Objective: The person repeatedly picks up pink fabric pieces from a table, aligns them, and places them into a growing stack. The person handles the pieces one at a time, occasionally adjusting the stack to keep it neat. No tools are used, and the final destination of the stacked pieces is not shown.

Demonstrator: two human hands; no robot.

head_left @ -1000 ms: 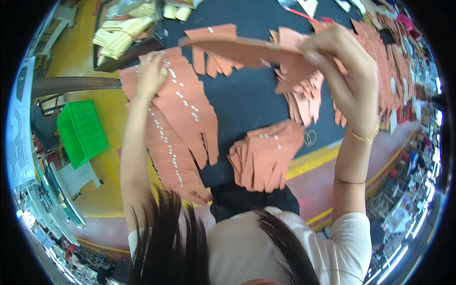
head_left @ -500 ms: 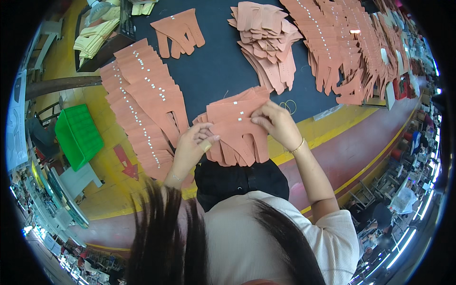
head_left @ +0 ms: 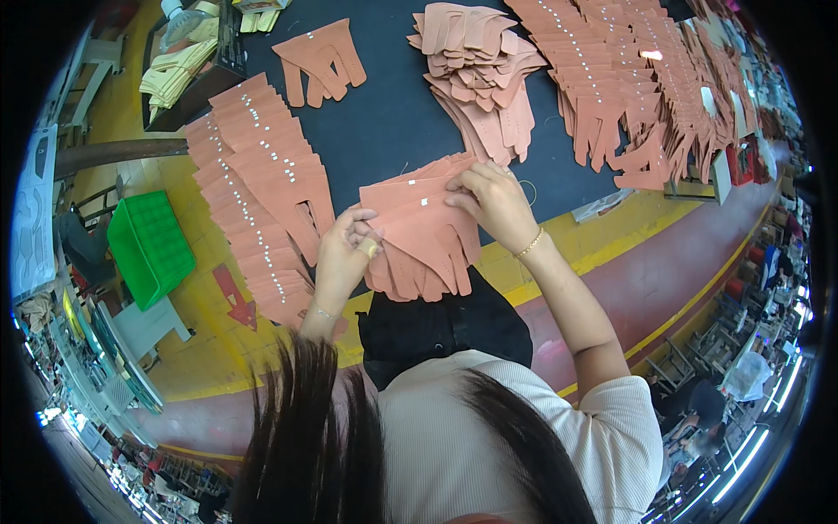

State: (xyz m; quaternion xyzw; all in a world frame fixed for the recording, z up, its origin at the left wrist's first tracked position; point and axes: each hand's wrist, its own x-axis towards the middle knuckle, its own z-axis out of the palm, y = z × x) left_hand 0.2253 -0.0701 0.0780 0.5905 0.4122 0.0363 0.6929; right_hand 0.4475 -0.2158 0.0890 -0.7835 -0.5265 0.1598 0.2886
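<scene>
A fanned stack of salmon-pink glove pieces [head_left: 410, 227] lies at the near table edge, fingers pointing toward me. My left hand [head_left: 346, 249] has its fingers curled at the stack's left edge, with a yellowish wrap on one digit. At the upper right edge, my right hand [head_left: 491, 199] pinches the glove pieces between thumb and fingers. Small white tags [head_left: 425, 202] show on the upper pieces. Left of the stack, long overlapping rows of tagged glove pieces [head_left: 249, 192] hang over the table's edge. How many layers each hand grips is hidden.
Beyond lie a small glove bundle [head_left: 319, 61], a heaped pile of paler pieces [head_left: 476, 70] and more overlapping rows [head_left: 585, 79] at right. A dark box [head_left: 231, 52] holds yellow pieces at far left. A green crate [head_left: 150, 244] stands left of the dark table [head_left: 384, 96].
The stack and both hands have shifted slightly left in the picture, as has much of the table. The top glove piece sits differently, and fewer white tags show on it.
</scene>
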